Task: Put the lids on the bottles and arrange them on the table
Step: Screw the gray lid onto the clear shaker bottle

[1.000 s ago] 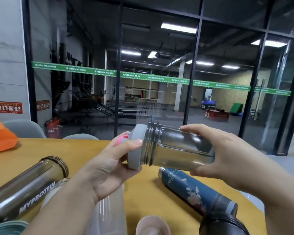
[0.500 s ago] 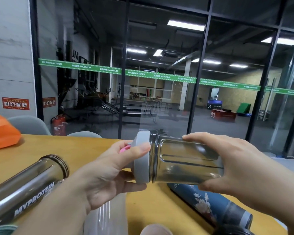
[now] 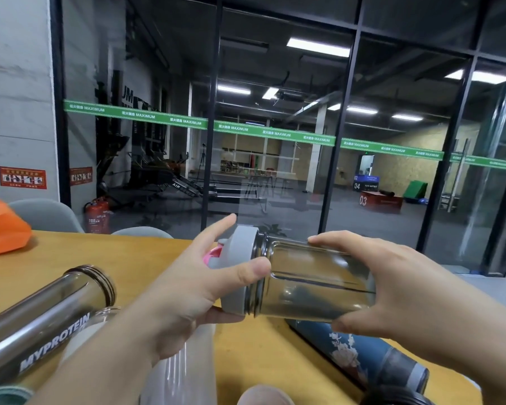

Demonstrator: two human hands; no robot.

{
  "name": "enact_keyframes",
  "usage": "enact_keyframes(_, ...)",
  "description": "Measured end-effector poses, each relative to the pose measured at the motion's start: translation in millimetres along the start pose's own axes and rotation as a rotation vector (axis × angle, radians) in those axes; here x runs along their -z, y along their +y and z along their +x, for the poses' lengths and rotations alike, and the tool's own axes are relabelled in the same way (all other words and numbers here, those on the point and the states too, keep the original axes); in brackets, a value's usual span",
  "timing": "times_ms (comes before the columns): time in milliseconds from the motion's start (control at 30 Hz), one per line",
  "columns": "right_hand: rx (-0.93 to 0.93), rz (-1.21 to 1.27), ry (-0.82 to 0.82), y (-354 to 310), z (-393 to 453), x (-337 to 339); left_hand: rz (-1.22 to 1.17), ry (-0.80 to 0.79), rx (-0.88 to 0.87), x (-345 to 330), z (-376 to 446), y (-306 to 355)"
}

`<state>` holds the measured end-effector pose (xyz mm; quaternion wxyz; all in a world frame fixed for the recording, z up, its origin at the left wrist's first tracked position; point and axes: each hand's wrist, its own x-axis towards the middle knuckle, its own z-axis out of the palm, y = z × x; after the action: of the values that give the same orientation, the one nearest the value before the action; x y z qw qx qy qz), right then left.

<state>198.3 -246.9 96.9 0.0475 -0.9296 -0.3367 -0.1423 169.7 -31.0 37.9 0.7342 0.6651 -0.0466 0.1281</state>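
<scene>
— Since a second ago the grey lid point(image 3: 240, 267) has closed up on the neck threads of the smoked shaker bottle point(image 3: 313, 282); the gap is nearly gone, and both sit higher and nearer the camera.

— And the hands?

— Left hand point(image 3: 187, 290) cups the lid at nine o'clock of the bottle, thumb across its rim, forefinger lifted clear. Right hand point(image 3: 392, 290) wraps the barrel at three o'clock, fingers over the top, thumb under. Bottle lies sideways in the air above the table point(image 3: 260, 355).

— How will it handle?

— Light, I'd judge: it looks empty, thin-walled plastic, stiff but smooth enough to slip. Best held round the barrel's middle, turning the lid by its rim.

— What's nearest?

— At six o'clock a clear bottle point(image 3: 181, 372) and a pale cap point(image 3: 263, 396), partly cut off. At eight o'clock the MYPROTEIN bottle point(image 3: 44, 317) lies open-mouthed; at four o'clock a blue flowered flask point(image 3: 360, 352) lies on its side.

— The surface?

— Yellow wood, smooth; round things could roll. Farther off, an orange bag point(image 3: 0, 226) at ten o'clock, grey chairs point(image 3: 47, 214), then a glass wall point(image 3: 275, 141) onto a gym.
</scene>
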Motion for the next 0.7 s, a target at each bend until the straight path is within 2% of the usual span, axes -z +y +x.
enact_keyframes(300,0.012,0.007,0.024,-1,4,-6,-0.033,0.111,-0.081,-5,2,-1)
enact_keyframes(433,-0.076,0.067,0.01,-4,5,-4,-0.025,0.136,-0.101,1,2,4)
enact_keyframes(567,-0.242,0.513,0.179,-3,-2,-3,-0.038,0.155,-0.13,12,3,8)
enact_keyframes(633,-0.366,0.753,0.164,-2,-2,-6,-0.035,0.139,-0.145,16,3,11)
enact_keyframes(700,-0.462,0.988,0.061,-4,0,-5,-0.024,0.121,-0.164,18,2,12)
